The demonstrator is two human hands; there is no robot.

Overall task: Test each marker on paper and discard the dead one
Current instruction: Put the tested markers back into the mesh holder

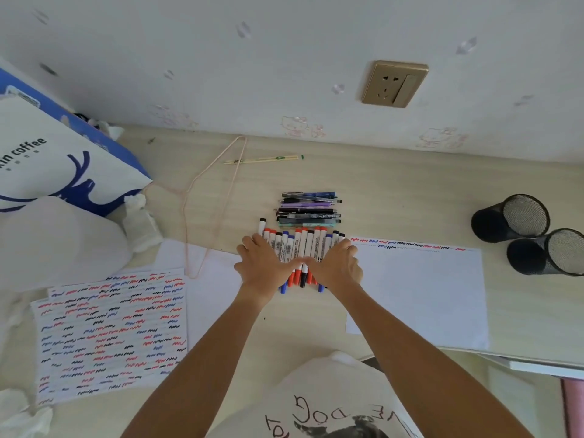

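Left hand (pixel 264 268), right hand (pixel 336 267) flat, fingers straight, bracketing cylindrical plastic markers (pixel 300 248); beside smooth paper (pixel 420 289).

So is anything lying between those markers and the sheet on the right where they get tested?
Nothing visible. The markers lie right beside the test sheet, with both hands resting on them.

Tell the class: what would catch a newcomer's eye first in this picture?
Probably the row of markers at the middle of the desk, with the left hand and right hand pressing on it from either side. Next, the sheet full of squiggles at the left, and two black mesh cups lying at the right.
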